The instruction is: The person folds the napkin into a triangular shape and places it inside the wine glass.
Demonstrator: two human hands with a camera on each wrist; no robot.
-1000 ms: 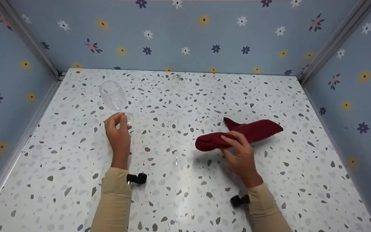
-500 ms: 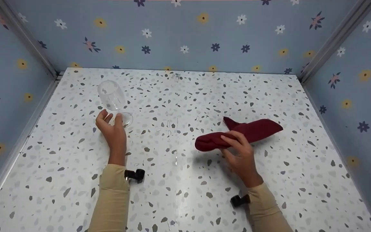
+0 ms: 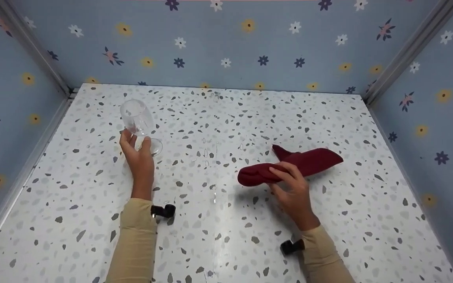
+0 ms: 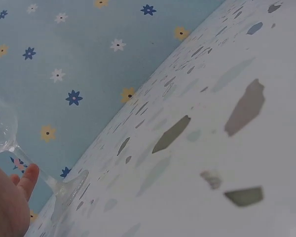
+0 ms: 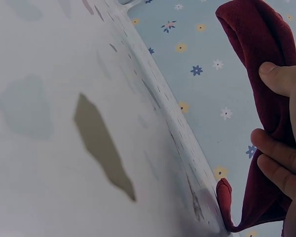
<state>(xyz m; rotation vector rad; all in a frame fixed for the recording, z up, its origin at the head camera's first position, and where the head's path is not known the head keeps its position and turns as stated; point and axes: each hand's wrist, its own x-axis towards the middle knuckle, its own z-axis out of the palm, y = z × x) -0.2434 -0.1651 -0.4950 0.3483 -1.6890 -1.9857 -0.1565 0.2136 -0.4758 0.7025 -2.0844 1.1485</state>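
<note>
A clear wine glass (image 3: pixel 137 118) stands upright on the speckled table at the left. My left hand (image 3: pixel 138 161) is right at its near side, with thumb and index finger spread apart around the stem below the bowl. In the left wrist view, the stem (image 4: pixel 25 157) runs down to a round foot (image 4: pixel 69 192), and fingertips lie close to it; whether they touch is unclear. My right hand (image 3: pixel 294 196) holds a folded dark red cloth napkin (image 3: pixel 256 175) between thumb and fingers. Its rolled end points left, and its loose tail (image 3: pixel 321 160) spreads to the right.
A white speckled tabletop (image 3: pixel 210 220) spans the space. Blue flower-patterned panels (image 3: pixel 226 43) enclose it at the back and both sides. A small black wrist camera (image 3: pixel 164 211) sticks out from the left sleeve, another (image 3: pixel 291 247) from the right.
My left hand has let its pinch near the glass foot go, spread its thumb and fingers, and shifted slightly left and up toward the bowl. The right hand and the napkin stay in place.
</note>
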